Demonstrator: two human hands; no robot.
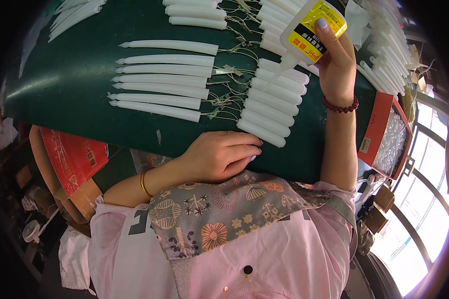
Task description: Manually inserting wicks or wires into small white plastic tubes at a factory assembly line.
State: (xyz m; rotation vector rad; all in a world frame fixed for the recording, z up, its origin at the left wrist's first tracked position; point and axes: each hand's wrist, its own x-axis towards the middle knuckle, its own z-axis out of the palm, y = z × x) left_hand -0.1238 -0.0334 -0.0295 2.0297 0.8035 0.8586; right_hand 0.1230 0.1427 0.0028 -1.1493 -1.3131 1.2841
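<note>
My right hand (337,62) grips a white squeeze glue bottle (297,31) with a yellow and red label, tipped nozzle-down. Its translucent nozzle points at the near ends of a row of short white plastic tubes (270,106). Thin wires with small green circuit boards (226,71) join these tubes to white taper candle sticks (159,83) with flame-shaped tips, laid side by side. My left hand (217,155) rests at the table's near edge, just below the lowest tube, its fingers loosely stretched and holding nothing. Whether the nozzle touches a tube I cannot tell.
The dark green table (65,94) also carries more wired candles (197,14) at the back and a heap of white sticks (384,45) at the right. A red box with clear plastic pieces (391,134) stands at right, a red-flapped carton (75,159) at left.
</note>
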